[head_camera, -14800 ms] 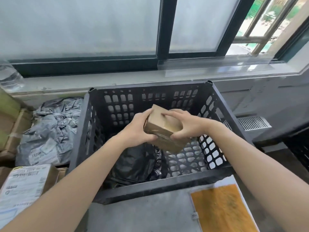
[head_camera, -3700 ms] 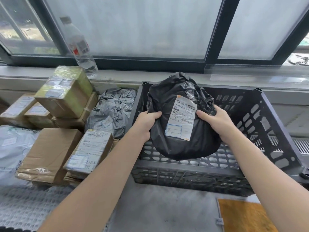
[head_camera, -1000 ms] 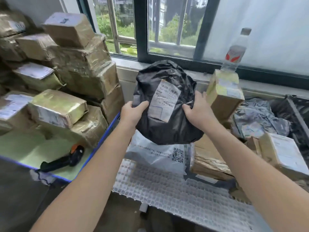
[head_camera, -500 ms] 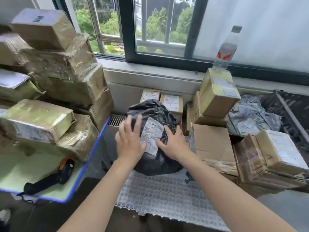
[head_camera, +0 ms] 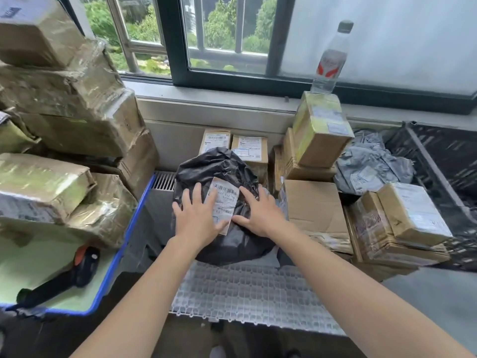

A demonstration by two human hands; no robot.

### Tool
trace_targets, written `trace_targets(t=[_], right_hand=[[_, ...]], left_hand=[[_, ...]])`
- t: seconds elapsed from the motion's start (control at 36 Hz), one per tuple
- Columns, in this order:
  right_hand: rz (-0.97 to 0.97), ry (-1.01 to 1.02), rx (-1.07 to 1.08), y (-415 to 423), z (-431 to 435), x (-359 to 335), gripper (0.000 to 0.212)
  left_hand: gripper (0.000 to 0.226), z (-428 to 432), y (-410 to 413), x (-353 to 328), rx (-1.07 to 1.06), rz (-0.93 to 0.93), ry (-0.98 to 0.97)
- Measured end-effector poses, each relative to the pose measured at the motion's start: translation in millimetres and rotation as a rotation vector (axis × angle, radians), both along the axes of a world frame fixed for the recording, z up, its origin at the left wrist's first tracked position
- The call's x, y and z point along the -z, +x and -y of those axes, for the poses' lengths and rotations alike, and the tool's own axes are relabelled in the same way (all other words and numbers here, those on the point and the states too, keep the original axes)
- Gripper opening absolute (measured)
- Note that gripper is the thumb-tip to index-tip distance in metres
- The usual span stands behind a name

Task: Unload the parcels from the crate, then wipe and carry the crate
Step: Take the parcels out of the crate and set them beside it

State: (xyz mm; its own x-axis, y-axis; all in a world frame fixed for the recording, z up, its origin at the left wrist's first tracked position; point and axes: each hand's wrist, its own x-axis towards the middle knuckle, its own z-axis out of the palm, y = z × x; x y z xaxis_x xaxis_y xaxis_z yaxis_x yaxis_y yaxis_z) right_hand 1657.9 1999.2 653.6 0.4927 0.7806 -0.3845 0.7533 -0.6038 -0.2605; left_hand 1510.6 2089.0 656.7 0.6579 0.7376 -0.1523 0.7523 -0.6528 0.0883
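A black plastic parcel bag [head_camera: 224, 241] with a white label lies on a white lattice mat [head_camera: 247, 293], below the window. My left hand [head_camera: 198, 218] rests flat on its left side, fingers spread. My right hand [head_camera: 258, 213] lies flat on its right side, fingers spread too. Neither hand wraps around the bag. The dark crate [head_camera: 446, 161] shows only partly at the far right edge. Between bag and crate lie brown cardboard parcels [head_camera: 315, 202] and a grey bag parcel [head_camera: 371, 164].
A tall stack of taped boxes [head_camera: 64, 107] stands at left on a blue-rimmed green table [head_camera: 111, 270], which also holds a black and orange handheld scanner [head_camera: 64, 277]. A water bottle [head_camera: 330, 58] stands on the window sill. Two small boxes [head_camera: 232, 143] lean against the wall behind the bag.
The black bag came out of the crate, travelled left and now lies on the lattice mat. My hands went from gripping its sides to lying flat on top.
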Motion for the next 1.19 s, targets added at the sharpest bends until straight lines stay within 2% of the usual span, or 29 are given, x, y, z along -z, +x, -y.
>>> trace_targets(t=[0.08,0.5,0.78,1.06,1.19], right_hand=[[0.009,0.079,0.012,3.9,7.4,-5.7,0.083],[-0.080,0.403,0.037,9.2,32.4,-56.0,0.071],[0.127,0.381,0.176,43.9,94.7,-78.7,0.073],[0.255,0.377,0.260,73.5,167.3,-103.1,0.076],[0.254,0.419,0.300,94.9,214.1,-111.8,0.075]], left_hand=[[0.084,6.2,0.3,-4.9,0.029,0.036,0.085],[0.087,28.3,21.1,-23.7,0.091,0.145,0.015],[0.087,52.3,57.8,-42.9,0.178,0.316,-0.056],[0.088,112.8,105.3,-69.3,0.317,0.364,-0.098],[0.085,149.5,131.6,-80.6,0.343,0.407,-0.081]])
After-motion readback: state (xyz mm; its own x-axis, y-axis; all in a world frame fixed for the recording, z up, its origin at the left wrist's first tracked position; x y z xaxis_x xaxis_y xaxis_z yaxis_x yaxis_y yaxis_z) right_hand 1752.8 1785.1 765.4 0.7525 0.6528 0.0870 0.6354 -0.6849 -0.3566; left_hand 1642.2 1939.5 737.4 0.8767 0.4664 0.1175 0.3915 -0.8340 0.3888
